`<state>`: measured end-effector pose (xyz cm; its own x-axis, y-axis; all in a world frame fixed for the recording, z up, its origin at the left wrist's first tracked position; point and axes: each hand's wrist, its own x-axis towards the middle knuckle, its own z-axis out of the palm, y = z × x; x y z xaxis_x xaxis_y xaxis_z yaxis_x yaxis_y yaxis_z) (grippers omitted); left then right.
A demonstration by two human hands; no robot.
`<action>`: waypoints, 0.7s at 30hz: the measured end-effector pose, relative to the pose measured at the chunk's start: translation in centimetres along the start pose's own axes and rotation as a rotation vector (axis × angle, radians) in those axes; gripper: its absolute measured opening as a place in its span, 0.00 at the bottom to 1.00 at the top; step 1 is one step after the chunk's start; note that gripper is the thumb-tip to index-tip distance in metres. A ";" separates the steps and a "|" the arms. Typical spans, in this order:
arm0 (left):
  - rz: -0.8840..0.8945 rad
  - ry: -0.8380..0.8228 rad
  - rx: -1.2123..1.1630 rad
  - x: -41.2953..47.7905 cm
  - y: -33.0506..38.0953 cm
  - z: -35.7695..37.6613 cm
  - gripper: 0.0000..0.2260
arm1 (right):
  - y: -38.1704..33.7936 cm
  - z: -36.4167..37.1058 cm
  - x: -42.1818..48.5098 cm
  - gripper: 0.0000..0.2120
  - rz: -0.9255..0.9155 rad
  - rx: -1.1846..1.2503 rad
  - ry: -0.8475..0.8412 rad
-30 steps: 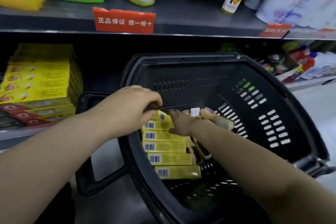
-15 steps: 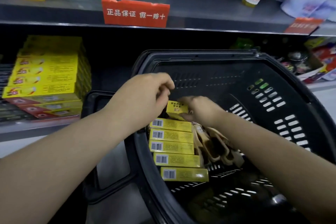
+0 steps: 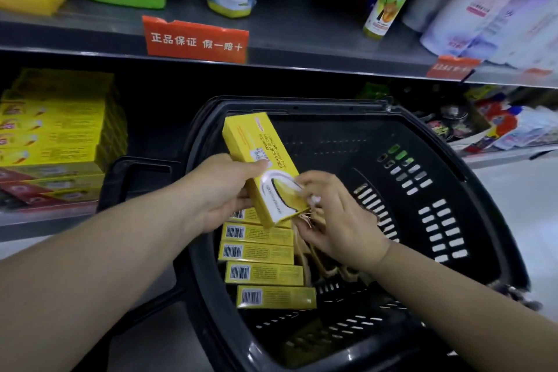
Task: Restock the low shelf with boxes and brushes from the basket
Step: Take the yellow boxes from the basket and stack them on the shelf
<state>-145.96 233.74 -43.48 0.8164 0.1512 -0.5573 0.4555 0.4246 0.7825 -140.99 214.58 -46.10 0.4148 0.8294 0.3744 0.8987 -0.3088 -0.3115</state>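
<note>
L hand [image 3: 223, 190] grips yellow box [image 3: 262, 166] above basket [image 3: 453, 190]; R hand [image 3: 338, 220] pinches its lower corner.

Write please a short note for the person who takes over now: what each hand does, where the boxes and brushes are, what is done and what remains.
Left hand: grip around the long yellow cardboard box, lifted above the black plastic basket.
Right hand: fingers touch that box's lower end; whether they pinch it, I cannot tell.
In the basket: a row of yellow boxes with barcodes, and beside them the pale wooden-handled brushes, partly hidden.
Low shelf, at left: a stack of yellow boxes already stands there.
Done: one box lifted out.
Left: place it on the stack, then move the remaining boxes and brushes.
</note>
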 end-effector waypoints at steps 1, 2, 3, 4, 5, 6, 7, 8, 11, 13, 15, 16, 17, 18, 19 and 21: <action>0.019 0.014 0.017 0.1 -0.1 0.0 0.08 | 0.5 0.7 -0.2 0.26 0.131 0.027 -0.048; 0.039 0.023 0.033 0.2 -0.2 -0.1 0.10 | 1.2 1.2 -0.2 0.27 0.287 0.046 -0.127; 0.062 0.024 0.049 0.2 -0.2 -0.1 0.13 | 2.0 1.8 -0.2 0.28 0.429 0.040 -0.236; 0.086 0.023 0.071 0.3 -0.2 -0.1 0.15 | 2.9 2.5 -0.1 0.28 0.522 0.000 -0.373; 0.105 0.020 0.098 0.4 -0.3 -0.2 0.17 | 3.9 3.3 0.0 0.28 0.564 -0.052 -0.512; 0.118 0.017 0.129 0.4 -0.2 -0.3 0.17 | 4.7 4.2 0.2 0.29 0.579 -0.089 -0.640; 0.128 0.011 0.157 0.4 -0.2 -0.3 0.17 | 5.4 5.3 0.5 0.30 0.582 -0.107 -0.752; 0.139 0.004 0.181 0.4 -0.2 -0.4 0.17 | 5.9 6.3 0.8 0.31 0.576 -0.121 -0.843; 0.183 -0.002 0.220 0.6 -0.1 -0.6 0.17 | 6.7 9.7 1.8 0.31 0.519 -0.116 -0.954; 0.215 0.011 0.211 0.6 0.2 -0.8 0.16 | 6.8 11.2 2.4 0.32 0.569 0.003 -0.943; 0.240 0.027 0.198 0.7 0.4 -1.0 0.16 | 6.7 12.1 2.5 0.30 0.567 -0.012 -1.017; 0.248 0.033 0.200 0.7 0.5 -1.1 0.15 | 6.4 12.2 2.5 0.26 0.537 -0.085 -1.061; 0.254 0.040 0.207 0.7 0.6 -1.2 0.15 | 6.4 12.3 2.3 0.20 0.508 -0.143 -1.053; 0.258 0.048 0.218 0.7 0.5 -1.3 0.15 | 6.5 12.5 2.1 0.11 0.500 -0.196 -1.001; 0.260 0.057 0.227 0.7 0.5 -1.4 0.16 | 6.6 12.1 2.1 0.03 0.491 -0.236 -0.933; 0.260 0.072 0.224 0.6 0.6 -1.5 0.16 | 6.5 11.0 2.3 0.14 0.500 -0.373 -0.784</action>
<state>-145.75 235.38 -43.73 0.8917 0.2947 -0.3436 0.3091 0.1583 0.9378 -135.74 219.56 -56.91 0.6665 0.5959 -0.4480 0.6900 -0.7206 0.0680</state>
